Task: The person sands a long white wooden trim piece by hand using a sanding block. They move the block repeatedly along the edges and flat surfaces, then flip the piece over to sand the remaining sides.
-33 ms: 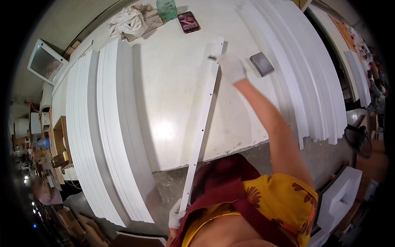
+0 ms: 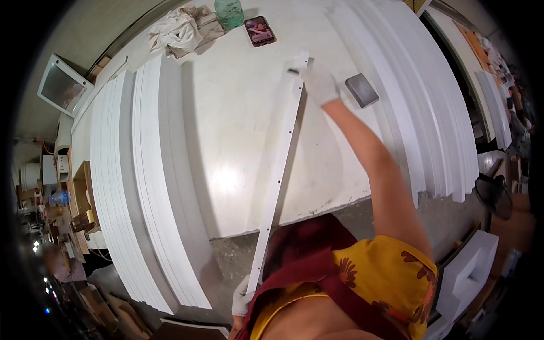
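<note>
A long narrow white strip (image 2: 284, 153) with a row of small dark holes slants across the worktable, its near end reaching past the front edge to my body. That near end is in my left hand (image 2: 242, 298), white-gloved and closed around it, with the fingers partly hidden. My right hand (image 2: 318, 88), also gloved, is closed at the strip's far end. A small dark piece (image 2: 293, 71) juts out from its fingers over the strip; motion blurs it too much to tell its kind. Just right of this hand lies a grey rectangular block (image 2: 361, 90).
Stacks of long white boards line the left side (image 2: 152, 170) and the right side (image 2: 422, 107) of the pale worktable (image 2: 232, 141). At the back are a crumpled cloth (image 2: 178, 29), a green translucent container (image 2: 229, 12) and a phone (image 2: 259, 31). A white-framed panel (image 2: 65, 85) stands far left.
My right hand has slid slightly away from me along the strip, toward its far end. The left hand still grips the near end.
</note>
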`<action>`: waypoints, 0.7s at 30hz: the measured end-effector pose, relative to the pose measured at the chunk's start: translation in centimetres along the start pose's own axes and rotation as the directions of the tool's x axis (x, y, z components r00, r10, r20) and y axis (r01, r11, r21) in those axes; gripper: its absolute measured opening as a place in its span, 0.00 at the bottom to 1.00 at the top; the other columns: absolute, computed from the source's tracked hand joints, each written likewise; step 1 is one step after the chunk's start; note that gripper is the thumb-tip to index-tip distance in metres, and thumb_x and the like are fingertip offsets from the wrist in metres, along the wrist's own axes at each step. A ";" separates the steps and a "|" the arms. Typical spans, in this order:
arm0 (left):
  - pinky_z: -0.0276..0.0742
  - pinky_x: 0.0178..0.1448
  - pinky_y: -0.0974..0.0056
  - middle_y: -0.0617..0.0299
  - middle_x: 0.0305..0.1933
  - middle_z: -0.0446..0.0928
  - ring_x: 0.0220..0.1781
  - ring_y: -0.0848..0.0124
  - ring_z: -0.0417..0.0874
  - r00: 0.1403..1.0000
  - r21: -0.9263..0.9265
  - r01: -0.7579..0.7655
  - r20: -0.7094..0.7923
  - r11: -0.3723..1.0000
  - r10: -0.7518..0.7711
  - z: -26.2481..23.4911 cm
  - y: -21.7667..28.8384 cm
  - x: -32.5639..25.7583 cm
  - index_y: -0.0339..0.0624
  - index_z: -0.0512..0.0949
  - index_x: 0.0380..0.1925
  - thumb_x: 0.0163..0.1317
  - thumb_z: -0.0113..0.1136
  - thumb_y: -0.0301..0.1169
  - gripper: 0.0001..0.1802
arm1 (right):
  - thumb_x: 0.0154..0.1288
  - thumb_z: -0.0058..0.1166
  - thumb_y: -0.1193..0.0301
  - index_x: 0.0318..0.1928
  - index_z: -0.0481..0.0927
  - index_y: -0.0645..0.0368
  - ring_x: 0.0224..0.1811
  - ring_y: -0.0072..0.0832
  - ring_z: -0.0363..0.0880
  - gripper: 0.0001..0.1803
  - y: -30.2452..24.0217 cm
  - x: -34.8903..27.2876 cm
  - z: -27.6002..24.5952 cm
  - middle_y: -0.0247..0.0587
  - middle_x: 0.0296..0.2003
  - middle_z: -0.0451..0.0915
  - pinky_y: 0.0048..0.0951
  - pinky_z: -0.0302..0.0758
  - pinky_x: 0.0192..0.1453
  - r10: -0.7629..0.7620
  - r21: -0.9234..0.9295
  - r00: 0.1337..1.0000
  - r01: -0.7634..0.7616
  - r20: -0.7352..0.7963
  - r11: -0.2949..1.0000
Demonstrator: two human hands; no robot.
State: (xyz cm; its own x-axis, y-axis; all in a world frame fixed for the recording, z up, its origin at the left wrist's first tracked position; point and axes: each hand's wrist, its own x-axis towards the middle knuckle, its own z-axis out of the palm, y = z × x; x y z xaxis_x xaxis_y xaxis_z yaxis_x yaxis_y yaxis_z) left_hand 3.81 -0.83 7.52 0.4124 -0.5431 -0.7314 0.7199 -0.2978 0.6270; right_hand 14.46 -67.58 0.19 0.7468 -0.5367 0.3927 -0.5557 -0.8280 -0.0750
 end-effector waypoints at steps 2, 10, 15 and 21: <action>0.74 0.48 0.71 0.63 0.44 0.80 0.41 0.76 0.79 1.000 -0.053 -0.005 0.002 0.999 0.005 0.5 0.3 0.1 0.32 0.74 0.61 0.55 0.68 0.35 0.34 | 0.70 0.45 0.69 0.50 0.85 0.50 0.47 0.45 0.82 0.15 2.4 5.6 0.3 0.49 0.41 0.84 0.46 0.80 0.51 0.100 -0.078 0.991 -0.093 0.090 0.993; 0.74 0.46 0.71 0.63 0.46 0.80 0.39 0.76 0.78 0.987 -0.092 0.149 -0.040 0.985 -0.153 -3.6 -4.2 1.1 0.31 0.74 0.61 0.50 0.68 0.31 0.35 | 0.71 0.47 0.65 0.54 0.82 0.54 0.54 0.46 0.79 0.17 8.0 7.3 2.5 0.46 0.49 0.83 0.43 0.75 0.59 0.169 0.194 0.985 -0.160 -0.033 0.968; 0.73 0.42 0.71 0.64 0.36 0.80 0.36 0.76 0.78 0.994 -0.040 0.109 0.030 0.993 -0.108 -1.5 -0.7 1.9 0.32 0.76 0.56 0.49 0.68 0.36 0.33 | 0.71 0.47 0.66 0.58 0.80 0.48 0.54 0.46 0.78 0.18 6.4 5.6 0.9 0.48 0.51 0.80 0.44 0.75 0.59 0.129 0.358 0.992 -0.119 -0.003 0.926; 0.73 0.43 0.71 0.65 0.35 0.79 0.36 0.75 0.79 0.996 -0.010 0.081 -0.036 0.997 -0.082 1.6 1.9 2.0 0.33 0.78 0.51 0.51 0.67 0.37 0.28 | 0.68 0.45 0.72 0.62 0.79 0.39 0.49 0.42 0.80 0.24 0.4 -5.1 -1.2 0.44 0.46 0.81 0.41 0.79 0.54 -0.124 0.295 0.986 0.085 0.115 0.952</action>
State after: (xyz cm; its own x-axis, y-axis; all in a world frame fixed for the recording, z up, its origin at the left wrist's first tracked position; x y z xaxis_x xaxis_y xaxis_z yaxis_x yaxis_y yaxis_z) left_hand 5.15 -3.73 7.66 0.3720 -0.4881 -0.7895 0.7568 -0.3330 0.5625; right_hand 9.99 -65.03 -0.69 0.8467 -0.4454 0.2912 -0.3577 -0.8815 -0.3083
